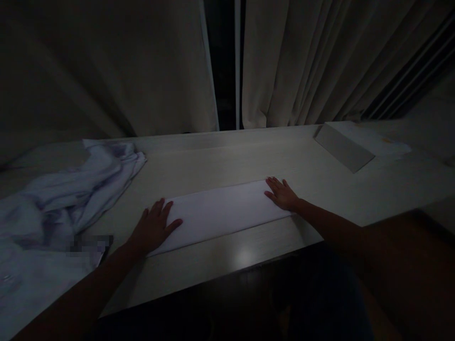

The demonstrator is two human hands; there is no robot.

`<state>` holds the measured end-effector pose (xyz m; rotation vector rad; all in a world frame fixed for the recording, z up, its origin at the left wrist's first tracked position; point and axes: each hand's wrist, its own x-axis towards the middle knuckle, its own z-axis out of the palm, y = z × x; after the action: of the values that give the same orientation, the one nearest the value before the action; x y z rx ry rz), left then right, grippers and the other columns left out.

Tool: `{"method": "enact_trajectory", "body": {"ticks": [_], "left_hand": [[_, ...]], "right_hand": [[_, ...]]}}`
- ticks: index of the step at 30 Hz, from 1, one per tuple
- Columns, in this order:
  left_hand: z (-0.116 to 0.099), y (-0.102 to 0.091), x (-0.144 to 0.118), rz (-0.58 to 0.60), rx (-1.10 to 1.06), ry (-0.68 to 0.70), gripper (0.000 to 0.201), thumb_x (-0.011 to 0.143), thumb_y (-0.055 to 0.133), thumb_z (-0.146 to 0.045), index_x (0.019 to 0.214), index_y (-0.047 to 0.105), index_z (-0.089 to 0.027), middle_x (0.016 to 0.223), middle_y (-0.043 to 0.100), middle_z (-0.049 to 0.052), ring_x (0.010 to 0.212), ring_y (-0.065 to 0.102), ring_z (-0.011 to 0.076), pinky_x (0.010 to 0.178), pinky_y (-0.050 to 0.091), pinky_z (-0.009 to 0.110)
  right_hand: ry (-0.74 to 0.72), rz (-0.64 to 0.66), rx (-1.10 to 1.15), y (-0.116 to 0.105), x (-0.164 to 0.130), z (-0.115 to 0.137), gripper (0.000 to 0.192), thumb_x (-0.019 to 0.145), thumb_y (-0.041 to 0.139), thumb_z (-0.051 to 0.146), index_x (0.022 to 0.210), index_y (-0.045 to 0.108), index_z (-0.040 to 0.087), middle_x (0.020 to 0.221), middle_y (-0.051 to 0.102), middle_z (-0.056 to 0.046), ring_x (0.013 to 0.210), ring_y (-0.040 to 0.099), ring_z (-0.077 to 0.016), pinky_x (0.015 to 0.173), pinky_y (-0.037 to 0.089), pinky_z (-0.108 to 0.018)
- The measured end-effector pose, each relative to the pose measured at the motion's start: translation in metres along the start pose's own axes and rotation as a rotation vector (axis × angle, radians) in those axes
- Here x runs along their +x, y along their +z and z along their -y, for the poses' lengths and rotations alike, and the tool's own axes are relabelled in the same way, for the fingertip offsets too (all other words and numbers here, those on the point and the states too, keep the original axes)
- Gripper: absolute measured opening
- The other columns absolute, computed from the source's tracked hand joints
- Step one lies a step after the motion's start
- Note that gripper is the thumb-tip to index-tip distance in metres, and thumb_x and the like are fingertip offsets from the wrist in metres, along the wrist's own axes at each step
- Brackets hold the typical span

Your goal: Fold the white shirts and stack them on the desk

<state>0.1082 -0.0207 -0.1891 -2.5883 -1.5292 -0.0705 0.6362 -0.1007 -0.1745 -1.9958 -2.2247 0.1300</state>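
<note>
A white cloth [220, 208], folded into a long flat strip, lies lengthwise on the pale tabletop [213, 166]. On its left end rests my left hand [152, 227], palm down, with the thumb spread away from the other fingers. My right hand [282, 193] lies flat over the cloth's right end, fingers apart. Neither hand grips anything. The cloth's two ends are partly hidden under the hands.
Crumpled white fabric [71, 189] is heaped at the left, with a dark flat object [104, 248], partly blurred out, beside it. A grey-white box-like thing [344, 144] stands at the back right. Curtains [302, 61] hang behind the table.
</note>
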Motion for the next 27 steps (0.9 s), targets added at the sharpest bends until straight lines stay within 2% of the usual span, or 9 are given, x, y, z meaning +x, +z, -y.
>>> {"method": "enact_trajectory", "body": {"ticks": [3, 7, 10, 14, 16, 19, 21, 24, 27], "left_hand": [[-0.003, -0.018, 0.006, 0.013, 0.002, 0.002, 0.085, 0.084, 0.029, -0.070, 0.148, 0.028, -0.014, 0.158, 0.019, 0.017, 0.145, 0.016, 0.0348, 0.113, 0.019, 0.056], [-0.009, -0.046, -0.009, -0.077, 0.013, 0.152, 0.089, 0.082, 0.037, -0.071, 0.149, 0.025, -0.013, 0.160, 0.013, 0.013, 0.147, 0.011, 0.0310, 0.118, 0.012, 0.052], [-0.015, -0.046, -0.050, -0.031, -0.043, 0.251, 0.093, 0.080, 0.044, -0.071, 0.151, 0.021, -0.015, 0.160, 0.012, 0.013, 0.146, 0.017, 0.0299, 0.118, 0.022, 0.046], [-0.023, -0.029, -0.114, -0.011, -0.102, 0.256, 0.103, 0.076, 0.052, -0.068, 0.154, 0.005, -0.020, 0.158, 0.015, 0.013, 0.143, 0.024, 0.0310, 0.112, 0.035, 0.043], [-0.027, -0.026, -0.136, -0.036, -0.094, 0.282, 0.108, 0.073, 0.056, -0.068, 0.154, 0.002, -0.020, 0.158, 0.015, 0.014, 0.142, 0.025, 0.0325, 0.112, 0.036, 0.045], [-0.035, -0.034, -0.158, -0.054, -0.075, 0.335, 0.107, 0.071, 0.060, -0.061, 0.154, 0.003, -0.022, 0.157, 0.019, 0.013, 0.140, 0.030, 0.0336, 0.109, 0.040, 0.048], [-0.039, -0.042, -0.171, -0.082, -0.054, 0.356, 0.097, 0.076, 0.058, -0.045, 0.154, 0.003, -0.026, 0.155, 0.025, 0.011, 0.137, 0.037, 0.0318, 0.106, 0.043, 0.049], [-0.039, -0.050, -0.191, -0.121, -0.035, 0.362, 0.084, 0.080, 0.046, -0.023, 0.152, 0.003, -0.036, 0.149, 0.039, 0.005, 0.128, 0.051, 0.0267, 0.099, 0.051, 0.048], [-0.027, -0.045, -0.210, -0.148, -0.053, 0.389, 0.080, 0.081, 0.043, -0.020, 0.149, 0.008, -0.043, 0.136, 0.055, 0.001, 0.114, 0.062, 0.0256, 0.086, 0.059, 0.045]], "right_hand": [[-0.016, -0.030, -0.016, -0.013, -0.002, 0.007, 0.073, 0.092, 0.015, 0.069, 0.153, 0.015, 0.029, 0.159, 0.011, 0.001, 0.146, 0.001, -0.0274, 0.117, -0.001, -0.056], [-0.051, -0.074, 0.004, -0.033, -0.029, 0.020, 0.072, 0.092, 0.023, 0.068, 0.153, 0.013, 0.032, 0.159, 0.011, 0.005, 0.146, -0.002, -0.0290, 0.118, 0.000, -0.058], [-0.134, -0.004, 0.009, -0.035, -0.072, 0.025, 0.076, 0.092, 0.030, 0.068, 0.154, 0.015, 0.026, 0.158, 0.013, 0.000, 0.146, 0.007, -0.0285, 0.120, 0.006, -0.052], [-0.189, 0.053, 0.007, -0.028, -0.132, 0.027, 0.083, 0.091, 0.036, 0.066, 0.154, 0.013, 0.016, 0.157, 0.012, -0.010, 0.145, 0.014, -0.0275, 0.120, 0.015, -0.047], [-0.224, 0.049, 0.004, -0.027, -0.156, 0.028, 0.089, 0.089, 0.042, 0.066, 0.154, 0.011, 0.015, 0.157, 0.011, -0.012, 0.145, 0.012, -0.0286, 0.119, 0.016, -0.049], [-0.285, 0.030, -0.017, -0.025, -0.184, 0.030, 0.094, 0.085, 0.053, 0.062, 0.155, 0.010, 0.016, 0.157, 0.012, -0.013, 0.145, 0.013, -0.0307, 0.119, 0.016, -0.052], [-0.297, -0.001, -0.033, -0.021, -0.199, 0.029, 0.083, 0.088, 0.055, 0.046, 0.154, 0.015, 0.018, 0.156, 0.019, -0.012, 0.144, 0.020, -0.0296, 0.119, 0.018, -0.052], [-0.298, -0.046, -0.050, -0.011, -0.219, 0.023, 0.062, 0.090, 0.042, 0.017, 0.151, 0.029, 0.025, 0.150, 0.037, -0.008, 0.139, 0.034, -0.0240, 0.118, 0.023, -0.051], [-0.307, -0.076, -0.048, -0.008, -0.237, 0.018, 0.058, 0.089, 0.037, 0.011, 0.143, 0.043, 0.032, 0.138, 0.053, -0.006, 0.130, 0.047, -0.0225, 0.116, 0.025, -0.054]]}}
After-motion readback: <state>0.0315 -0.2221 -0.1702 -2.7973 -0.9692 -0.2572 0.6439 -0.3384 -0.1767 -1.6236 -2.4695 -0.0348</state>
